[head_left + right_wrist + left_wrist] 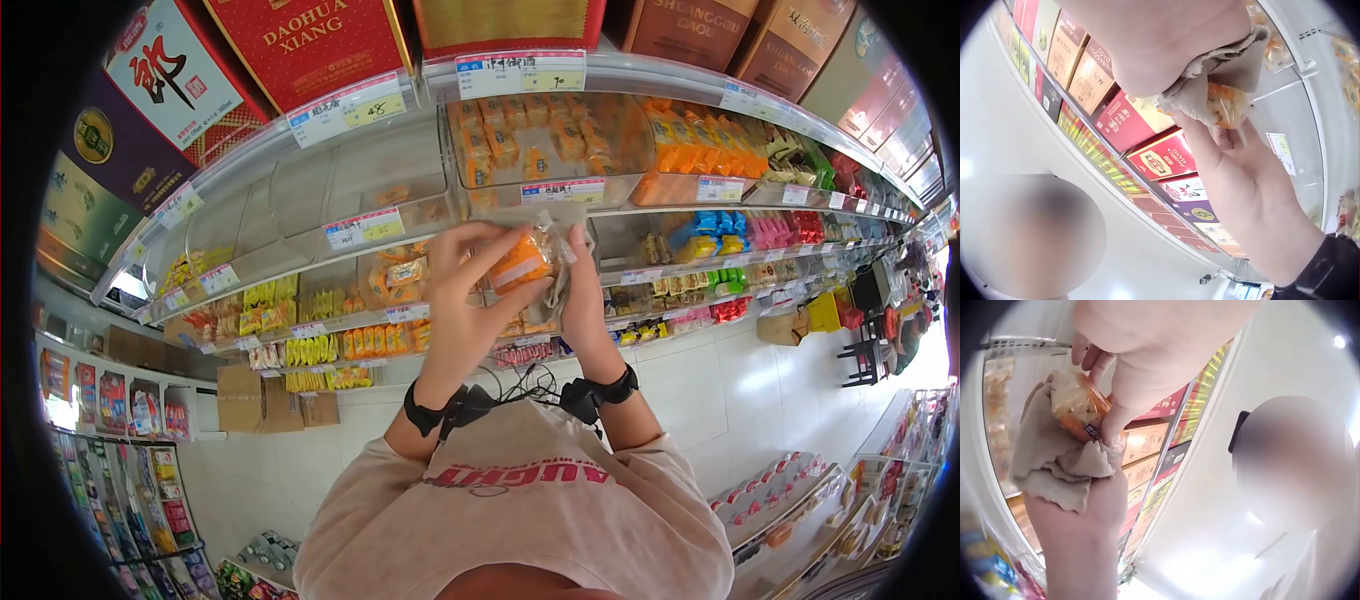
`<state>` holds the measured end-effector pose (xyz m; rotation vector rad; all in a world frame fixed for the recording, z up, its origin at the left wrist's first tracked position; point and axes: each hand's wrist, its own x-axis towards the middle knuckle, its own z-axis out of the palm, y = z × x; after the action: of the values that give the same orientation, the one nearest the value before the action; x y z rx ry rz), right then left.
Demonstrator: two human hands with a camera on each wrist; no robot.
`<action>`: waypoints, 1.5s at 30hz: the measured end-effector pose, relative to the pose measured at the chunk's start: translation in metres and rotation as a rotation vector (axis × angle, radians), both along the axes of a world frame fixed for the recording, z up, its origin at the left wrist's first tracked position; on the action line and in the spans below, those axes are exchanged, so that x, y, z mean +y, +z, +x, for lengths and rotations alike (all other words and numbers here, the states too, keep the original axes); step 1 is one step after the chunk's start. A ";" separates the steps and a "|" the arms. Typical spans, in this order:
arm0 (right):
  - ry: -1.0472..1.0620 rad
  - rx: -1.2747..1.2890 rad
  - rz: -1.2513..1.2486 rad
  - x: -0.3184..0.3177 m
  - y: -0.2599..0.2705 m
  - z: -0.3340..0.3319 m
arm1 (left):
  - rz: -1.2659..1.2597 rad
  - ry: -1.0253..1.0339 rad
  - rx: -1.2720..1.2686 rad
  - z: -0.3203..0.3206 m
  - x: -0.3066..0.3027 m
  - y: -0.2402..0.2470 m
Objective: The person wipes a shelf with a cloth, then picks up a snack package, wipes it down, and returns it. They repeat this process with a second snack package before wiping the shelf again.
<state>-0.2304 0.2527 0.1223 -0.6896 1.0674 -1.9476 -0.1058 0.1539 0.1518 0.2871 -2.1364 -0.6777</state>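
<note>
I hold a small orange snack packet (522, 262) in clear wrap up in front of the shelves with both hands. My left hand (486, 268) pinches it from the left, thumb and fingers curled on the wrapper. My right hand (580, 285) grips a grey cloth (556, 290) that is pressed against the packet's right side. In the left wrist view the cloth (1054, 462) cups the packet (1075, 406) from below, with left fingertips (1110, 428) on it. In the right wrist view the cloth (1210, 81) covers most of the packet (1229, 103).
Clear shelf bins (560, 150) of orange and yellow snacks with price tags (362, 228) stand right behind my hands. Red and purple gift boxes (310, 40) fill the top shelf. Cardboard boxes (260, 400) sit on the white tile floor at the left, and display racks (780, 495) stand at the right.
</note>
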 end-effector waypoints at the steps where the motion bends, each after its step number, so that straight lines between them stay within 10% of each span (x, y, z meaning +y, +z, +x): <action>1: 0.008 -0.017 0.011 -0.001 -0.002 0.000 | -0.054 0.047 -0.010 0.002 0.000 0.004; 20: -0.425 1.155 -0.075 -0.003 0.010 -0.001 | 0.579 -0.145 0.158 0.002 -0.001 -0.001; 29: -0.044 0.857 0.173 0.007 0.008 -0.016 | 0.954 -0.207 0.316 0.011 -0.009 0.002; 45: -0.149 0.636 -0.007 0.024 0.005 -0.013 | 1.015 -0.301 0.406 0.013 -0.021 -0.014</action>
<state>-0.2429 0.2769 0.1270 -1.3188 1.5206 -1.8955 -0.0928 0.1330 0.1377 0.3197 -1.3100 -1.8032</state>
